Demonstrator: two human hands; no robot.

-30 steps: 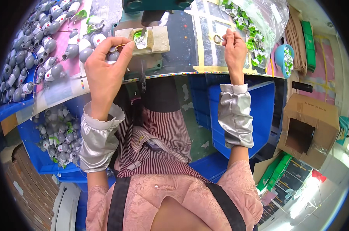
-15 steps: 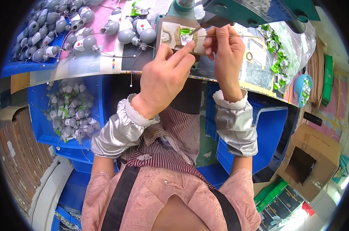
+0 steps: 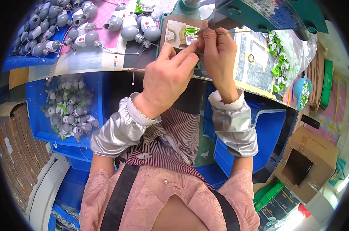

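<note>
A small green and white plastic part sits in a pale, rough holding block on the teal machine's base. My left hand reaches over the table edge with its fingers closed. Its fingertips meet at the lower right of the part, beside my right fingers, so what they grip is hidden. Held in my right hand is a thin brown stick, pinched by thumb and fingers just right of the part. The stick's near end disappears behind the fingers.
The teal machine's head overhangs my right hand. Grey-and-white bulb-shaped pieces with wires crowd the left of the table. Green-white parts lie right. Below are blue bins and a cardboard box; a blue bowl is far right.
My right hand has moved left and closer to the part with the stick. My left hand has shifted slightly right, so both hands' fingertips now come together. The view has moved a little.
</note>
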